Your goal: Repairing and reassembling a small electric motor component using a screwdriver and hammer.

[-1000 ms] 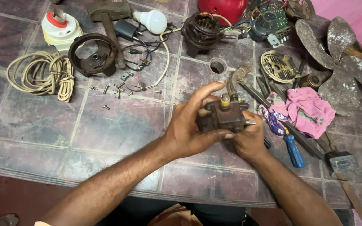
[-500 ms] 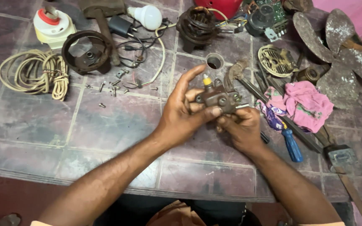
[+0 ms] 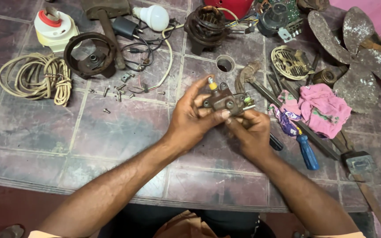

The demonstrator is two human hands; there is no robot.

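My left hand (image 3: 190, 121) grips a small rusty brown metal part (image 3: 222, 99) with a yellow-capped pin on top and round holes in its face. It is held above the tiled table (image 3: 40, 128), tilted toward me. My right hand (image 3: 248, 132) holds the same part from the right and below, with its fingertips on the lower edge by a short silvery pin and a green bit. Both hands are close together at the middle of the view.
A coiled cream cord (image 3: 36, 79), a dark metal ring (image 3: 90, 55), a white bulb (image 3: 154, 16), loose screws (image 3: 120, 92) and a motor winding (image 3: 208, 24) lie at the back. Right of my hands are a pink cloth (image 3: 323, 108), a blue-handled screwdriver (image 3: 307, 152), a hammer (image 3: 360, 165) and rusty fan blades (image 3: 358, 48).
My hands have lifted and turned the brown part, so its holed face now shows toward me. My left fingers have shifted around its top.
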